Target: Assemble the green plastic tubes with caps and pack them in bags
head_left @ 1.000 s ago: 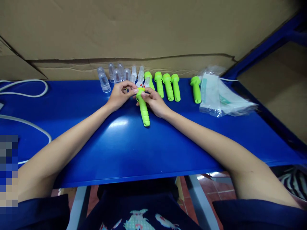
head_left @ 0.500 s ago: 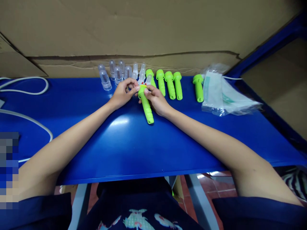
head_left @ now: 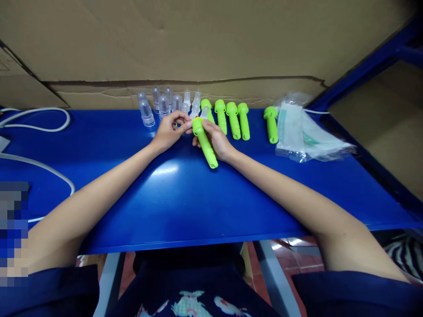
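Note:
Between my hands is a lime-green ridged flashlight-shaped handle (head_left: 205,144), its wide end up by my fingers and its narrow end slanting down toward me. My right hand (head_left: 216,140) grips it near the wide end, fingers behind it. My left hand (head_left: 172,131) is closed, thumb and fingers pinched at the rim of that wide end; whether something small sits in the pinch is hidden. Just beyond my fingertips stand small clear pieces (head_left: 196,105) with bits of red near their bases. Larger clear domed plastic covers (head_left: 146,112) stand upright behind my left hand.
Several matching green handles (head_left: 234,121) lie in a row at the back, with another green handle (head_left: 271,124) farther right. Beside it are clear plastic bags (head_left: 307,132). White cables (head_left: 42,119) run along the left of the blue table (head_left: 158,215). Cardboard (head_left: 185,39) walls the back.
The green handle has tilted, its narrow end swinging right and slightly up. My right thumb has shifted along its wide end. My left hand stays pinched at the rim.

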A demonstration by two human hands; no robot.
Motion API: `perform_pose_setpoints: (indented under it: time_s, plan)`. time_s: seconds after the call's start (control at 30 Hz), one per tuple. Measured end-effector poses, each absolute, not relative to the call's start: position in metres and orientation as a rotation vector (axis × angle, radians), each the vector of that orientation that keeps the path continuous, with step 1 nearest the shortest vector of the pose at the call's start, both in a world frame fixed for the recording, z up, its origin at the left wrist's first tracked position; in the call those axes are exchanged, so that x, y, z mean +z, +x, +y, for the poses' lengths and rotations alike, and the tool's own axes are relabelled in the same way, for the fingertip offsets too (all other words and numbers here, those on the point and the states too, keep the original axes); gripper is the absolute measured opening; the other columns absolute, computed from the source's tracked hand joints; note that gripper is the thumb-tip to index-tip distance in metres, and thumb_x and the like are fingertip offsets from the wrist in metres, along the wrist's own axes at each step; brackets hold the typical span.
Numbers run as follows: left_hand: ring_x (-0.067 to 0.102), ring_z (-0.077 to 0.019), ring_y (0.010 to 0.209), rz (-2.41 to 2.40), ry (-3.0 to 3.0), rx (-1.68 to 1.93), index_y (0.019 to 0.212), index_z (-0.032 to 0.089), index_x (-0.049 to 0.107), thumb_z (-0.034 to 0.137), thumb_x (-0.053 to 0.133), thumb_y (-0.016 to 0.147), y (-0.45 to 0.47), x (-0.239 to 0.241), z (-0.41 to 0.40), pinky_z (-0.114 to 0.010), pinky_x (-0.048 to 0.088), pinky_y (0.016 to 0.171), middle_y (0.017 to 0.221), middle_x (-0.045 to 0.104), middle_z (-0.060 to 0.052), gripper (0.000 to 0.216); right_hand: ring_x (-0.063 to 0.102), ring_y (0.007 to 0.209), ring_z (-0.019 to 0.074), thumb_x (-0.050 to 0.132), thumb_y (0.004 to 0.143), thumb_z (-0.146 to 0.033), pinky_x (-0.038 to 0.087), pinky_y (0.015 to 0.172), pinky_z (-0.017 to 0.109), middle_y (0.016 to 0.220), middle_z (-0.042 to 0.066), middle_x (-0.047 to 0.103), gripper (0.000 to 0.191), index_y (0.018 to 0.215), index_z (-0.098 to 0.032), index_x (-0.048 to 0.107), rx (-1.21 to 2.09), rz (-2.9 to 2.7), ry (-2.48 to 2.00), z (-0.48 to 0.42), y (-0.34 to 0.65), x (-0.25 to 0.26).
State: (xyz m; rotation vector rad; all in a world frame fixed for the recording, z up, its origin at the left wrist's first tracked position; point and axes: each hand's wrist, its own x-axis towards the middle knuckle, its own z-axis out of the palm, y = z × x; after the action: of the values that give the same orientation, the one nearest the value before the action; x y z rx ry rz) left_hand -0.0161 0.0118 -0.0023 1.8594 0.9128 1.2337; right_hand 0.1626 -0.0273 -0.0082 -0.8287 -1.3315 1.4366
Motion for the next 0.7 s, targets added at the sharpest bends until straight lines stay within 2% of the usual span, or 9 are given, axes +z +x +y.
perform_pose_setpoints:
  time_s: [0.1,0.27,0.37,0.5,0.7]
  plan:
    - [0.059,-0.0124,0.074,0.915,1.883,1.246,0.086,0.018,0.067,0.034,0.077,0.081,-0.0155,-0.0008,0.0095,-0.025,0.037,0.062,0.083,0.070,-0.002,0.019,0.059,0.057,0.0137,0.063,0.089,-0.063,0.045,0.049,0.027,0.096,0.007,0.071,0.045,0.101,-0.021,0.052,1.430,-1.361,-0.863,-0.0264,0.1619,-0.0062]
    - [0.061,-0.0128,0.075,0.903,1.911,1.274,0.086,0.017,0.069,0.026,0.077,0.081,-0.0140,0.0015,0.0052,-0.026,0.040,0.065,0.085,0.071,-0.003,0.013,0.053,0.050,0.0121,0.068,0.081,-0.048,0.042,0.045,0.028,0.080,0.000,0.067,0.034,0.096,-0.024,0.050,1.396,-1.396,-0.814,-0.0295,0.1631,-0.0032]
    - [0.062,-0.0131,0.076,0.888,1.916,1.271,0.086,0.017,0.070,0.024,0.077,0.080,-0.0139,0.0031,0.0035,-0.026,0.041,0.065,0.088,0.073,-0.003,0.012,0.051,0.048,0.0110,0.075,0.077,-0.042,0.041,0.045,0.025,0.068,-0.007,0.061,0.040,0.101,-0.025,0.048,1.356,-1.437,-0.859,-0.0321,0.1632,-0.0026]
    - [0.060,-0.0127,0.075,0.909,1.918,1.255,0.084,0.017,0.070,0.024,0.079,0.079,-0.0144,0.0045,0.0031,-0.025,0.041,0.066,0.087,0.073,-0.003,0.012,0.051,0.049,0.0087,0.079,0.074,-0.033,0.041,0.046,0.022,0.073,-0.008,0.064,0.051,0.110,-0.025,0.043,1.346,-1.457,-0.815,-0.0319,0.1634,-0.0059]
    - [0.058,-0.0114,0.069,0.897,1.914,1.209,0.079,0.017,0.068,0.025,0.081,0.080,-0.0141,0.0031,0.0044,-0.025,0.040,0.064,0.078,0.070,-0.001,0.015,0.051,0.047,0.0090,0.080,0.076,-0.038,0.038,0.044,0.022,0.069,-0.008,0.060,0.047,0.103,-0.025,0.044,1.346,-1.481,-0.836,-0.0320,0.1643,-0.0067]
